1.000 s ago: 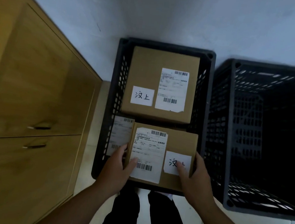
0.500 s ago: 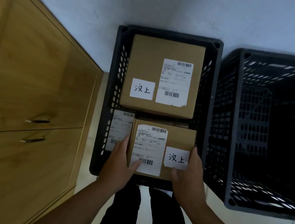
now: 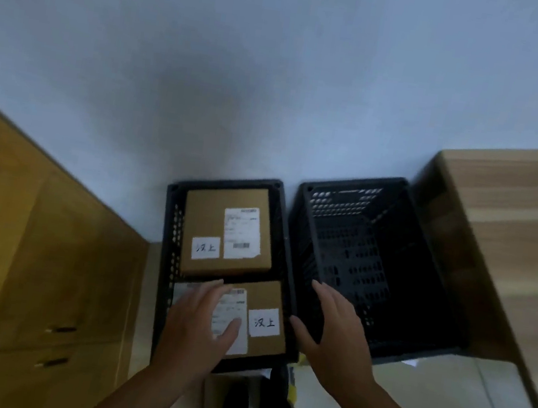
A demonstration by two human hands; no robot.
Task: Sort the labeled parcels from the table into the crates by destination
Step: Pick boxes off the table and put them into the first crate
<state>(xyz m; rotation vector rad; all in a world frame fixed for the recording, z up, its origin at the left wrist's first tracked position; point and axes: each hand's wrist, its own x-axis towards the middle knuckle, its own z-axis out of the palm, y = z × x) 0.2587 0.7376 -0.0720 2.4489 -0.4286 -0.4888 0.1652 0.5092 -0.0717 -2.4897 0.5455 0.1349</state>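
Two brown cardboard parcels lie in the left black crate [image 3: 168,224]. The far parcel [image 3: 227,229] and the near parcel [image 3: 265,328] each carry a shipping label and a white handwritten tag. My left hand [image 3: 198,328] hovers open over the near parcel's left part, fingers spread, hiding part of its label. My right hand [image 3: 333,341] is open above the gap between the two crates, holding nothing. The right black crate [image 3: 389,272] shows nothing inside.
A wooden cabinet [image 3: 26,273] with two drawer handles stands to the left of the crates. A light wooden table [image 3: 515,238] runs along the right. A grey wall rises behind. My dark trouser legs stand at the bottom middle.
Both hands have let go of the near parcel and lifted away; it now rests in the left crate. The view has pulled back and up, bringing the table into sight.
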